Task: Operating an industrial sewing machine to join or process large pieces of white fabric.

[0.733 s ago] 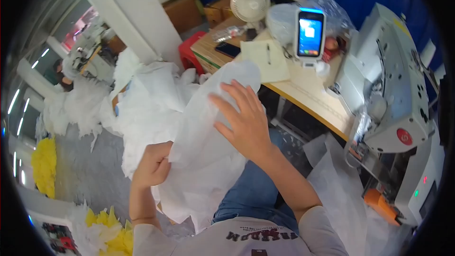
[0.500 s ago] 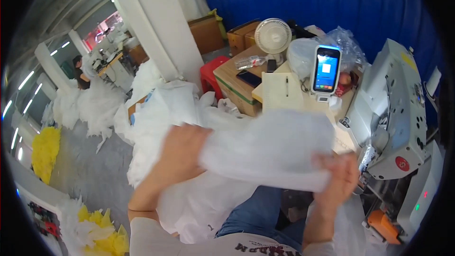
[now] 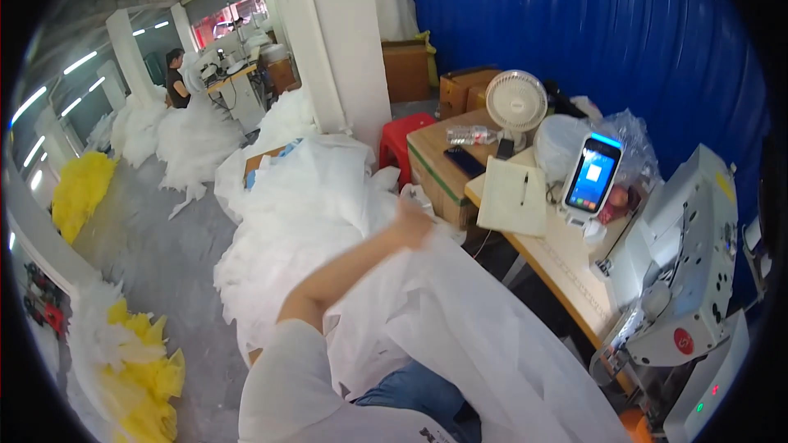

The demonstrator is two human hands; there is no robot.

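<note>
Evidently mid-handling: the left hand, blurred, seems closed on white nonwoven fabric draped across the lap beside the bench; right hand unseen; sewing not begun.

You see a phone upright beside the sewing machine, a notebook and fan farther left of it.

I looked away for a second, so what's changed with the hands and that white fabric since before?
The left hand has swung up and outward, carrying the white fabric away from the lap toward the pile. The right hand, which gripped the sheet's other end earlier, is now out of view. The phone, notebook and fan stayed put.
</note>
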